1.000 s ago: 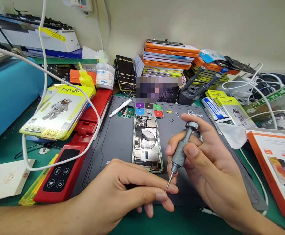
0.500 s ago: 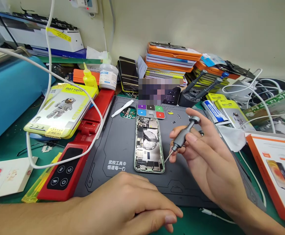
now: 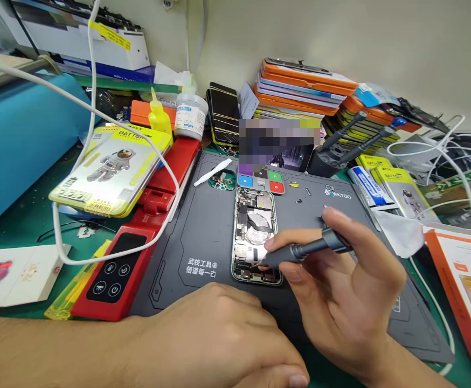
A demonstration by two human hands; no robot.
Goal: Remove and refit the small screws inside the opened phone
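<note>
An opened smartphone (image 3: 255,237) lies on the dark grey work mat (image 3: 203,226), its inner parts exposed. My right hand (image 3: 340,280) is closed round a dark grey screwdriver (image 3: 296,253), held tilted with its thin tip over the phone's lower part. Whether the tip touches a screw there is too small to tell. My left hand (image 3: 235,339) rests palm down in front of the phone, its fingers curled together; anything in them is hidden. A white pry tool (image 3: 213,172) and a colored magnetic pad (image 3: 276,187) lie beyond the phone.
A red device (image 3: 112,275) with buttons and a battery package (image 3: 114,167) stand left, crossed by a white cable (image 3: 138,137). Small metal parts (image 3: 308,191) lie on the mat. A screwdriver holder (image 3: 328,160) is at the back right, a white-and-orange box (image 3: 454,275) at the right.
My right hand has moved left and brought the screwdriver from beside the phone to over its lower end, tilting it flatter. The view has shifted slightly.
</note>
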